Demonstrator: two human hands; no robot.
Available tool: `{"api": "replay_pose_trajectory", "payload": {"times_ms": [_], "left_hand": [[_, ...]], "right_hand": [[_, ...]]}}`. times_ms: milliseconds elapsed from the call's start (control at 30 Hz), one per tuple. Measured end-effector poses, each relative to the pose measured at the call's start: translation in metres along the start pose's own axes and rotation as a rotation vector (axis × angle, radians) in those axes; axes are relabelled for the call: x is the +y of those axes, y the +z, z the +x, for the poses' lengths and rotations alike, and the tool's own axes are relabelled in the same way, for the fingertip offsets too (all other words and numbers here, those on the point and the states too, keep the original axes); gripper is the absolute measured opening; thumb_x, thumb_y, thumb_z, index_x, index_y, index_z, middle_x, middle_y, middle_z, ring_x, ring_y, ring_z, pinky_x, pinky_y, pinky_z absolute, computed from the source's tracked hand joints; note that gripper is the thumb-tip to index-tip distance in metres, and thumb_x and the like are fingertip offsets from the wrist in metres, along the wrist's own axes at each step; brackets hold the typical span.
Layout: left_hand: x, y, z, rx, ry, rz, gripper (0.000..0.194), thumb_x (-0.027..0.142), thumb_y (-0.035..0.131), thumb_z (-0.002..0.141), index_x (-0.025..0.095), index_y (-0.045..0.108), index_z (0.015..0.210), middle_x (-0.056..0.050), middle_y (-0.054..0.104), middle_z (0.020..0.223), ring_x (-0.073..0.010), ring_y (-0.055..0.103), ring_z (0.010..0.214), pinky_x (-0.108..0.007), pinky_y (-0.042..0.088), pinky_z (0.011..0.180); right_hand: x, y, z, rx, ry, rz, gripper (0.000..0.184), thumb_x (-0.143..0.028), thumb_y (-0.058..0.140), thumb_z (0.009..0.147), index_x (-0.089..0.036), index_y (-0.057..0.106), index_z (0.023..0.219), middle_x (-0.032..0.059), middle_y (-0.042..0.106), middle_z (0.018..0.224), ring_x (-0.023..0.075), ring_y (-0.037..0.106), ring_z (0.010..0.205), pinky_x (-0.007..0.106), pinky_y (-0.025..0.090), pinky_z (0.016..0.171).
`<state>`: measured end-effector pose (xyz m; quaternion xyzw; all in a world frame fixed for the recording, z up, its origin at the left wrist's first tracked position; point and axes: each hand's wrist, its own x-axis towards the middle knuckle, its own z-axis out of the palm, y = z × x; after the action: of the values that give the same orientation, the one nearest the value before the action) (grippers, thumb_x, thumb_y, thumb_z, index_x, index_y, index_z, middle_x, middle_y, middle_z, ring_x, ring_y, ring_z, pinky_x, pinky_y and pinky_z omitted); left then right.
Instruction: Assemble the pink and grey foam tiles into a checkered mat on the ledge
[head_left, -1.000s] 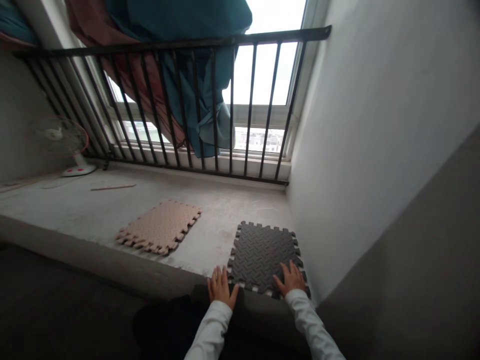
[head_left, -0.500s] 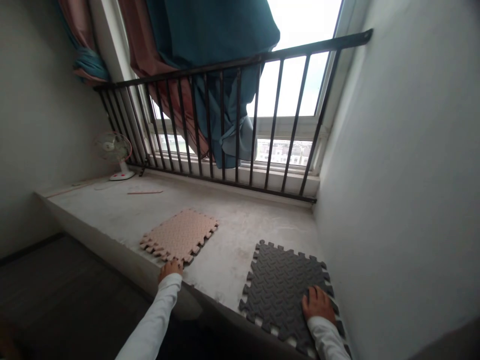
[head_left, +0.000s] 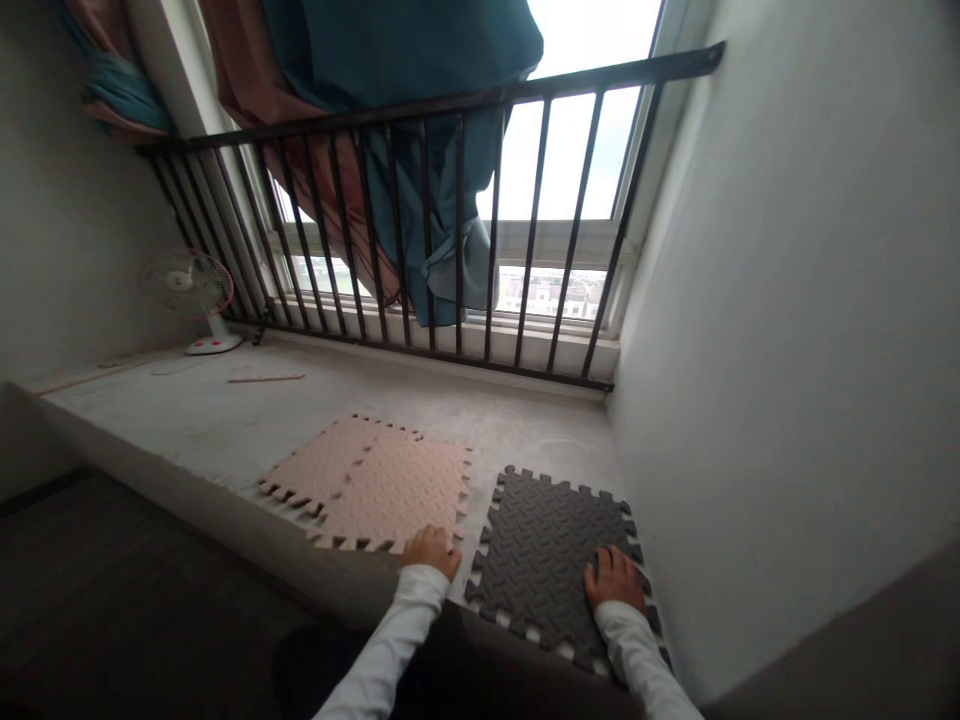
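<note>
My left hand (head_left: pixel 433 550) has its fingers curled over the near right corner of a pink foam mat tile (head_left: pixel 409 490). That tile overlaps or abuts a second pink foam mat tile (head_left: pixel 307 465) on its left; I cannot tell which. To the right lies a dark grey foam mat tile (head_left: pixel 551 545) with toothed edges, a narrow gap from the pink one. My right hand (head_left: pixel 616 582) rests on the grey tile's right side, fingers spread over its surface. All the tiles lie on a pale window ledge (head_left: pixel 225 425).
A black metal railing (head_left: pixel 435 352) runs along the back, before the window and a teal and pink curtain (head_left: pixel 375 60). A small fan (head_left: pixel 214 335) stands at the far left, near a thin reddish strip (head_left: pixel 266 379). A wall (head_left: pixel 765 350) bounds the right side.
My left hand has moved right with a pink tile, baring another pink tile at the left. My right hand stays on the grey tile. The view has shifted slightly right.
</note>
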<state>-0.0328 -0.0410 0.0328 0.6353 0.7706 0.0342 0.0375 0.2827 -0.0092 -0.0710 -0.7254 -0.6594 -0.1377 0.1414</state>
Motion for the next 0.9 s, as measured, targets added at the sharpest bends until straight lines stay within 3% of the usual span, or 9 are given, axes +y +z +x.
{"api": "replay_pose_trajectory", "payload": {"times_ms": [100, 233, 400, 500, 600, 700, 900], "left_hand": [[0.043, 0.020, -0.035, 0.008, 0.083, -0.022, 0.021, 0.025, 0.046, 0.069, 0.019, 0.059, 0.084, -0.007, 0.060, 0.090, -0.0219, 0.051, 0.088, -0.035, 0.038, 0.072], [0.067, 0.032, -0.065, 0.025, 0.151, -0.065, 0.021, 0.023, 0.049, 0.065, 0.017, 0.059, 0.082, -0.008, 0.059, 0.087, -0.0239, 0.052, 0.086, -0.037, 0.038, 0.072], [0.064, 0.024, -0.071, 0.013, 0.134, -0.125, 0.022, 0.023, 0.046, 0.067, 0.015, 0.060, 0.082, -0.010, 0.059, 0.086, -0.0228, 0.052, 0.086, -0.033, 0.038, 0.073], [0.059, 0.020, -0.066, 0.005, 0.090, -0.114, 0.037, 0.021, 0.046, 0.067, 0.015, 0.055, 0.102, -0.009, 0.059, 0.088, -0.0213, 0.052, 0.085, -0.031, 0.039, 0.072], [0.054, 0.021, -0.062, 0.008, 0.095, -0.073, 0.051, 0.017, 0.046, 0.067, 0.023, 0.044, 0.117, -0.008, 0.059, 0.090, -0.0214, 0.052, 0.086, -0.032, 0.038, 0.071], [0.050, 0.025, -0.057, 0.010, 0.103, -0.052, 0.048, 0.017, 0.047, 0.067, 0.030, 0.048, 0.114, -0.007, 0.057, 0.094, -0.0219, 0.051, 0.089, -0.033, 0.038, 0.072], [0.039, 0.033, -0.047, -0.013, 0.050, -0.064, 0.043, 0.018, 0.047, 0.068, 0.032, 0.052, 0.108, -0.007, 0.054, 0.097, -0.0212, 0.048, 0.093, -0.031, 0.036, 0.073]], "right_hand": [[-0.001, -0.004, 0.000, 0.017, -0.022, -0.039, 0.033, -0.029, 0.039, 0.072, -0.013, 0.059, 0.093, 0.0113, 0.056, 0.103, 0.0245, 0.046, 0.095, 0.033, 0.031, 0.085], [-0.010, -0.017, -0.002, 0.039, -0.001, -0.086, 0.032, -0.026, 0.039, 0.071, -0.013, 0.059, 0.093, 0.0109, 0.056, 0.102, 0.0238, 0.045, 0.095, 0.032, 0.031, 0.085], [-0.017, -0.028, -0.002, 0.018, 0.034, -0.082, 0.033, -0.026, 0.041, 0.070, -0.011, 0.060, 0.092, 0.0118, 0.055, 0.104, 0.0239, 0.045, 0.096, 0.031, 0.031, 0.084], [-0.018, -0.029, -0.002, 0.002, 0.044, -0.069, 0.033, -0.026, 0.041, 0.070, -0.011, 0.059, 0.093, 0.0117, 0.054, 0.104, 0.0240, 0.044, 0.096, 0.032, 0.031, 0.085], [-0.018, -0.030, -0.002, 0.000, 0.045, -0.054, 0.033, -0.025, 0.041, 0.071, -0.010, 0.059, 0.094, 0.0123, 0.054, 0.105, 0.0242, 0.043, 0.097, 0.032, 0.031, 0.086], [-0.018, -0.031, -0.002, 0.009, 0.046, -0.046, 0.033, -0.024, 0.040, 0.071, -0.010, 0.058, 0.094, 0.0124, 0.053, 0.104, 0.0240, 0.043, 0.097, 0.032, 0.031, 0.085], [-0.015, -0.023, -0.002, 0.046, 0.052, -0.027, 0.030, -0.025, 0.044, 0.069, -0.012, 0.059, 0.091, 0.0111, 0.054, 0.102, 0.0228, 0.044, 0.095, 0.032, 0.032, 0.083]]}}
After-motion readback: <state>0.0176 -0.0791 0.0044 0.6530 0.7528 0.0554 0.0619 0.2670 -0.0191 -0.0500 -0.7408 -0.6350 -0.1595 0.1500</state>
